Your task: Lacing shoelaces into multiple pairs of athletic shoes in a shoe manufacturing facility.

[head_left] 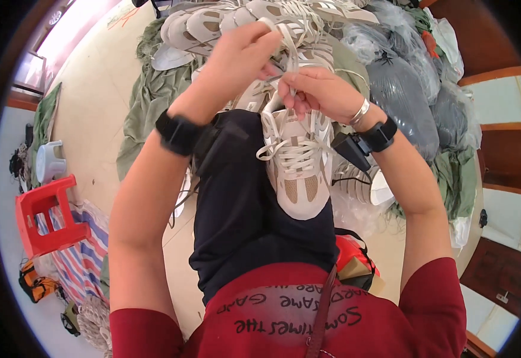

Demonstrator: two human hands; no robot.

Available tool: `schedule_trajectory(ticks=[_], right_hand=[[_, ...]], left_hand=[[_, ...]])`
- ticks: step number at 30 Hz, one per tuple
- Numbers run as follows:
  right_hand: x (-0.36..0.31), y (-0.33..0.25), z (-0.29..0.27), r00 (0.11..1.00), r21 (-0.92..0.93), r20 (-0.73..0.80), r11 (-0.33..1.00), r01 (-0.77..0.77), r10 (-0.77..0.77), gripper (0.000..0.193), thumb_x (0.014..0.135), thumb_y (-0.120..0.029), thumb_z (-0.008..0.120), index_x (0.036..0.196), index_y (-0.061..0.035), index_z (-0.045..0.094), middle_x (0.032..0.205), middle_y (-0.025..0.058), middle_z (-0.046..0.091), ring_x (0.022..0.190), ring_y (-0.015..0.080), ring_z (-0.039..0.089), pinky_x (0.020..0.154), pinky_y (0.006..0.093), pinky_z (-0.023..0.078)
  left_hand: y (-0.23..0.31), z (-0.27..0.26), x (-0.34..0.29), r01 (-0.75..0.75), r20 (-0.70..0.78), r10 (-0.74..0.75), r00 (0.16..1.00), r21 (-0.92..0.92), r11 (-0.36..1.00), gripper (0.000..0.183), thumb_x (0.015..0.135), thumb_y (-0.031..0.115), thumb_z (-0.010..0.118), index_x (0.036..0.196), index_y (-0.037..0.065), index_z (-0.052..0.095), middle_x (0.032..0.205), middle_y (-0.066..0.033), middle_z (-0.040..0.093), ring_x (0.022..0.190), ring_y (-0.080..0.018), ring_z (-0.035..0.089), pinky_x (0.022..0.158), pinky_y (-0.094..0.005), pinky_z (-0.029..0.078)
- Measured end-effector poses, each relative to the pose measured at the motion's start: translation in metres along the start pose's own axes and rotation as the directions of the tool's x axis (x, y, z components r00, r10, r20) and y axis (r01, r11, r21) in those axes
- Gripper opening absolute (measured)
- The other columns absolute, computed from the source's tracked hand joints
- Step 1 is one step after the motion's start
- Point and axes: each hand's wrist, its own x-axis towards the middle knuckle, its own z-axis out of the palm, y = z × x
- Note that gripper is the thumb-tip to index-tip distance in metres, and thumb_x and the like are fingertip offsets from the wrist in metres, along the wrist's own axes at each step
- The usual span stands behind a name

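A white and beige sneaker (pixel 299 173) lies on my lap, toe toward me, resting on my black trousers (pixel 242 215). My left hand (pixel 242 53) is raised above its tongue, fingers pinched on a white lace (pixel 290 45) pulled upward. My right hand (pixel 320 89) sits at the shoe's collar, fingers closed on the same lace near the top eyelets. Both wrists wear black bands; the right also has a silver bracelet.
A heap of similar white sneakers (pixel 236 21) lies ahead on a green cloth (pixel 147 101). Clear plastic bags (pixel 403 89) are piled at the right. A red plastic stool (pixel 48 218) and striped cloth stand at left on the tiled floor.
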Motion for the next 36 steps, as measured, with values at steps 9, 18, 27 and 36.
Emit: schedule_trajectory(ticks=[9, 18, 27, 36], right_hand=[[-0.01, 0.05, 0.004, 0.904, -0.172, -0.318, 0.955, 0.241, -0.286, 0.035, 0.102, -0.03, 0.047, 0.093, -0.0023, 0.065, 0.08, 0.0005, 0.064, 0.067, 0.0069, 0.055, 0.064, 0.0212, 0.047], [-0.008, 0.058, 0.007, 0.895, -0.078, -0.349, 0.96, 0.269, -0.279, 0.035, 0.102, -0.032, 0.047, 0.093, -0.0023, 0.065, 0.08, 0.0011, 0.064, 0.067, 0.0066, 0.055, 0.064, 0.0213, 0.047], [-0.006, 0.065, 0.008, 0.873, -0.011, -0.388, 0.948, 0.317, -0.296, 0.034, 0.103, -0.031, 0.048, 0.093, -0.0026, 0.065, 0.079, 0.0013, 0.064, 0.065, 0.0066, 0.054, 0.062, 0.021, 0.046], [-0.007, 0.067, 0.009, 0.859, 0.031, -0.418, 0.94, 0.34, -0.297, 0.034, 0.102, -0.031, 0.048, 0.092, -0.0031, 0.065, 0.078, 0.0016, 0.064, 0.065, 0.0069, 0.055, 0.061, 0.0216, 0.046]], left_hand=[[-0.065, 0.032, -0.116, -0.121, -0.01, 0.167, 0.986, 0.652, 0.749, 0.032, 0.081, 0.002, 0.067, 0.112, 0.004, 0.061, 0.097, -0.0092, 0.064, 0.057, -0.0141, 0.054, 0.056, -0.0288, 0.046], [-0.073, 0.037, -0.109, 0.139, -0.158, -0.058, 0.986, 0.568, 0.811, 0.022, 0.081, 0.003, 0.067, 0.102, 0.003, 0.059, 0.067, -0.0051, 0.061, 0.055, -0.0114, 0.054, 0.053, -0.0275, 0.043], [-0.07, 0.034, -0.095, 0.365, -0.185, -0.413, 0.892, -0.246, 0.898, 0.019, 0.089, 0.007, 0.063, 0.108, 0.006, 0.058, 0.082, -0.0021, 0.065, 0.074, -0.0109, 0.062, 0.068, -0.0268, 0.048], [-0.086, 0.05, -0.112, 0.151, -0.073, -0.388, 0.919, -0.844, 0.515, 0.025, 0.094, 0.008, 0.058, 0.119, 0.006, 0.052, 0.097, -0.0083, 0.065, 0.097, -0.0204, 0.063, 0.099, -0.0385, 0.048]])
